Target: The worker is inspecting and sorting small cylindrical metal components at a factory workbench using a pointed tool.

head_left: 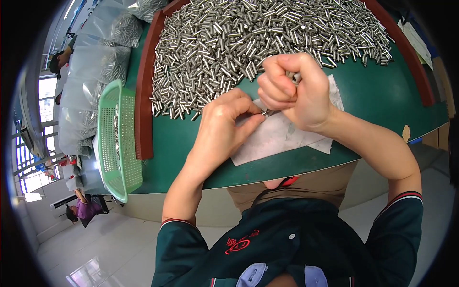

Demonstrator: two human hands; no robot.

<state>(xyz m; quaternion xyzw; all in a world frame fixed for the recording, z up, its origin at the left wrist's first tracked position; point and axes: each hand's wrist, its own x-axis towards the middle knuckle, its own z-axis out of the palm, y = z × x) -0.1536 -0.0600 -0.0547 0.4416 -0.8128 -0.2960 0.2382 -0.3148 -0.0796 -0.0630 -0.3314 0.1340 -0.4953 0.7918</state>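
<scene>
My left hand (222, 117) is closed in a pinch, thumb and forefinger on a small shiny metal pin (263, 112). Just to its right, my right hand (299, 91) is curled into a fist. A grey rounded end (295, 77) shows at the top of that fist; the rest is hidden by the fingers, so its kind cannot be made out. Both hands hover close together over a whitish, smudged paper sheet (260, 143). Beyond them spreads a wide heap of short silvery metal pins (215, 52) on the green tabletop (377, 95).
Red-brown rails (145, 95) (406, 52) border the heap left and right. A green plastic basket (125, 167) with some metal pieces stands outside the left rail. Clear bags of pins (112, 67) line the far left. Another person (86, 208) is in the left background.
</scene>
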